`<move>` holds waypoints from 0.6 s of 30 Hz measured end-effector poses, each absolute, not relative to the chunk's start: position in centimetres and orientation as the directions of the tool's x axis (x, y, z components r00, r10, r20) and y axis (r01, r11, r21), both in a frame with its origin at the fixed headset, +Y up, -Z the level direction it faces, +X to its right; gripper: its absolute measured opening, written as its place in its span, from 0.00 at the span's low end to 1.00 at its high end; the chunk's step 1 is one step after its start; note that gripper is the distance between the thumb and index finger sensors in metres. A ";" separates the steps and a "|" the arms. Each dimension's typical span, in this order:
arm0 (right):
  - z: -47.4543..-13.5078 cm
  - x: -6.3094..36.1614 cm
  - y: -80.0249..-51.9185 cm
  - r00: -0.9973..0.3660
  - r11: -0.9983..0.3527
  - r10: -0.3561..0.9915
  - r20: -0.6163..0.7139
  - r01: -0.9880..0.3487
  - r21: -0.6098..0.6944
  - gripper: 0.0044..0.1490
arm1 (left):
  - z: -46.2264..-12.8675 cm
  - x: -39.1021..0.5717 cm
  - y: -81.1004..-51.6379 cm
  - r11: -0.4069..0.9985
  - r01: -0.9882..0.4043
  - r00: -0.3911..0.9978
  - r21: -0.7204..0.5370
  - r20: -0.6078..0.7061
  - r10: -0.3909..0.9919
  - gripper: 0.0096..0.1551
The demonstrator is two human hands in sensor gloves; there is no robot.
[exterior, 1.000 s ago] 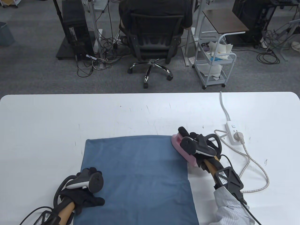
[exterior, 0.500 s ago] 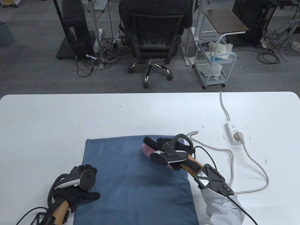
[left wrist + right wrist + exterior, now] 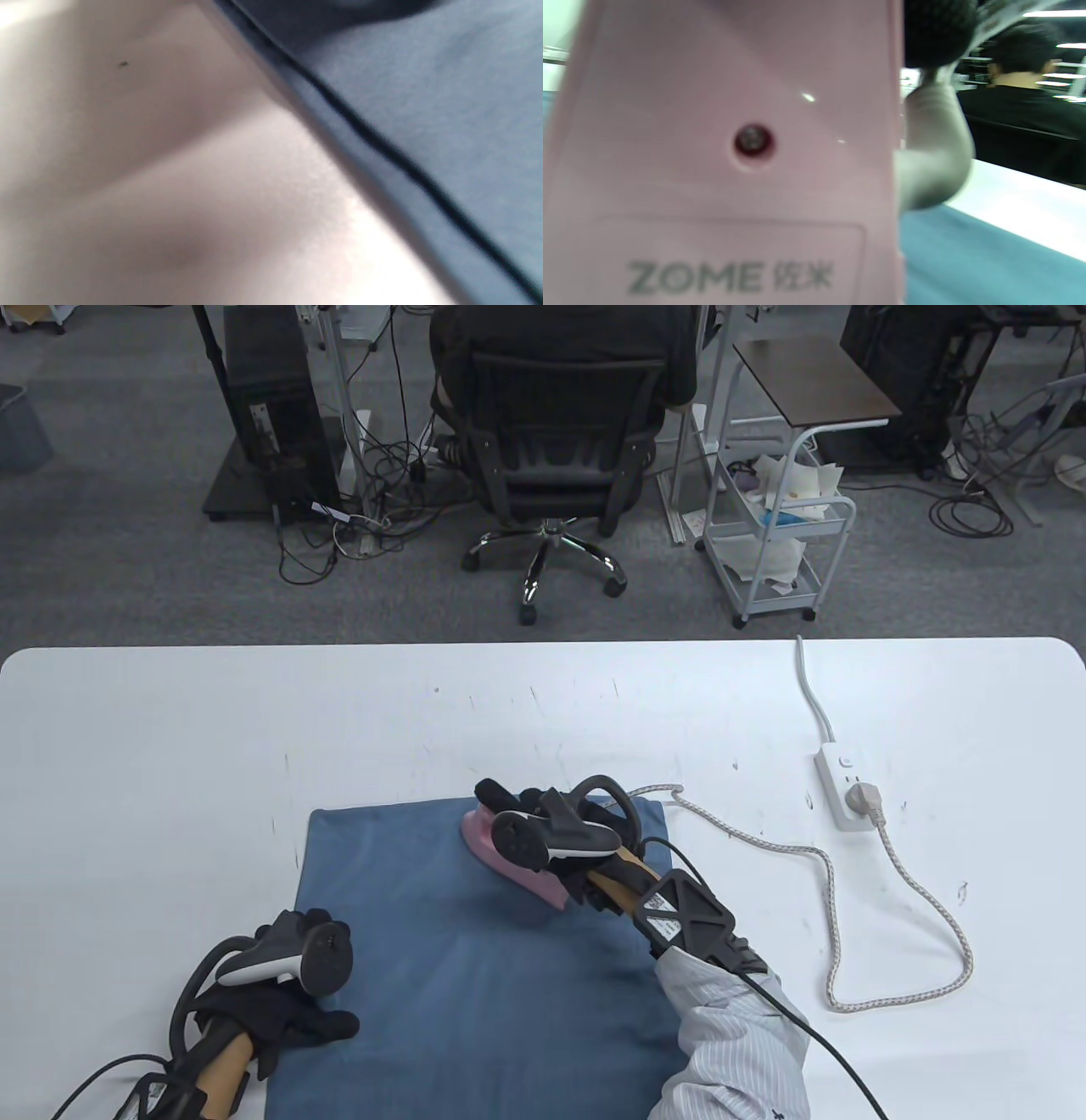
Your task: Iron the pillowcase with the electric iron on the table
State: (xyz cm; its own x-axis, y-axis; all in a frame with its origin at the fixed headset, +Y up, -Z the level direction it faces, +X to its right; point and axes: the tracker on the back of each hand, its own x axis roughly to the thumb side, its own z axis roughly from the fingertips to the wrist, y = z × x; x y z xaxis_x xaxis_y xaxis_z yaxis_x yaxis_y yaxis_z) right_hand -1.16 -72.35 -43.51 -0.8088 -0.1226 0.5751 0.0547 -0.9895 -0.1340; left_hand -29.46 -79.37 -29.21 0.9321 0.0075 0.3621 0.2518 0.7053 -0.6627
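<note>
The right hand (image 3: 551, 840) grips the pink iron (image 3: 509, 861) at upper centre of the blue pillowcase (image 3: 475, 967), nose pointing upper left, while the left hand (image 3: 297, 1010) presses flat at lower left.

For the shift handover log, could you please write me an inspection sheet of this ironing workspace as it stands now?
Surface: white table, faint scuff marks.
Job's things: blue pillowcase spread flat near the front edge; pink iron resting on its far part.
Clutter: nothing seen.
Grippers: right hand grips the iron; left hand rests on the pillowcase's left edge, holding nothing.
Cables: braided iron cord loops across the table to the power strip, plug inserted.
Surroundings: office chair with a seated person, wire cart, computer tower, floor cables.
</note>
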 end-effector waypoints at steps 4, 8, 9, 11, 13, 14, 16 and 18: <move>-43.8 -0.8 -72.3 -0.819 -0.995 -0.064 0.570 0.007 -0.101 0.43 | -29.2 -29.4 -79.4 0.702 0.250 0.933 -0.667 0.361 0.010 0.68; -41.0 -0.5 -71.8 -0.725 -0.997 -0.068 0.685 0.021 -0.077 0.43 | -29.2 -29.4 -79.3 0.700 0.255 0.932 -0.667 0.361 0.005 0.68; -40.4 -0.3 -71.8 -0.712 -0.998 -0.050 0.700 0.009 -0.063 0.43 | -29.2 -29.4 -79.3 0.699 0.255 0.932 -0.668 0.363 0.006 0.68; -40.1 0.2 -71.9 -0.713 -0.998 -0.044 0.700 0.004 -0.058 0.43 | -29.2 -29.4 -79.3 0.699 0.253 0.932 -0.669 0.362 0.009 0.68; -40.7 0.8 -72.1 -0.740 -0.996 -0.070 0.669 0.017 -0.086 0.43 | -29.2 -29.4 -79.4 0.701 0.250 0.932 -0.668 0.362 0.012 0.68; -41.1 1.0 -72.2 -0.760 -0.995 -0.080 0.645 0.022 -0.097 0.43 | -29.2 -29.4 -79.4 0.701 0.249 0.932 -0.668 0.361 0.013 0.68; -42.7 1.8 -72.5 -0.816 -0.989 -0.121 0.565 0.050 -0.140 0.44 | -29.2 -29.4 -79.4 0.701 0.248 0.933 -0.668 0.360 0.012 0.68; -44.2 2.6 -72.5 -0.863 -0.988 -0.133 0.488 0.074 -0.138 0.44 | -29.2 -29.4 -79.4 0.702 0.247 0.933 -0.668 0.359 0.013 0.68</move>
State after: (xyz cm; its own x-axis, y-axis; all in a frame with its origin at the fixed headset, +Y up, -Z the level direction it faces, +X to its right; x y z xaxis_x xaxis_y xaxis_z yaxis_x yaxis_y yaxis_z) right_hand 2.58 -72.54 -44.19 -0.8626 -0.1326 0.4882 0.0739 -0.9877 -0.1377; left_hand -29.42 -79.36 -29.24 0.9334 0.0129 0.3587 0.2472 0.7016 -0.6683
